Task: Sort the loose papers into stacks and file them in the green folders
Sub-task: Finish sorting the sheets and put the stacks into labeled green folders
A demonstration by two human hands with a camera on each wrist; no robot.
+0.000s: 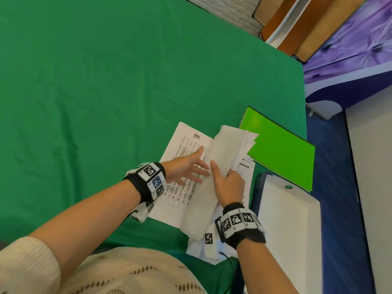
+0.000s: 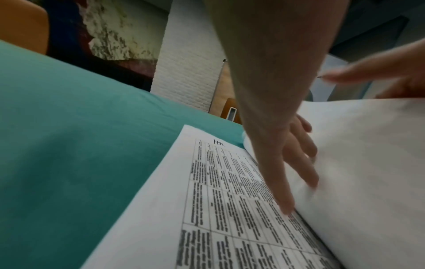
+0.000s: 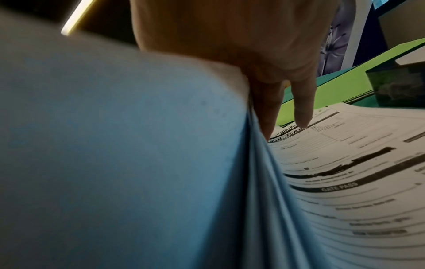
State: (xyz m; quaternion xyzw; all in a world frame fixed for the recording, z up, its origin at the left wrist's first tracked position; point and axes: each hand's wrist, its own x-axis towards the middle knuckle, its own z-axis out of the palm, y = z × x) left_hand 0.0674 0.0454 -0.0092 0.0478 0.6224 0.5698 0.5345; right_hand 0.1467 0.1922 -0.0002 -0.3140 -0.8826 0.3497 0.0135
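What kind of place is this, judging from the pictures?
Probably an office or school room set up for recording: a table under a green cloth, printed forms, a green folder and a white brick wall.

- The left hand (image 1: 186, 166) lies with fingers spread flat on a printed table sheet (image 1: 182, 149) on the green-covered counter (image 1: 106, 81).
- Just beside it, the right hand (image 1: 228, 185) grips a lifted sheaf of papers (image 1: 229, 145).
- Beyond the right hand lie the green folders (image 1: 282, 149); to its right, a white box (image 1: 290, 219).
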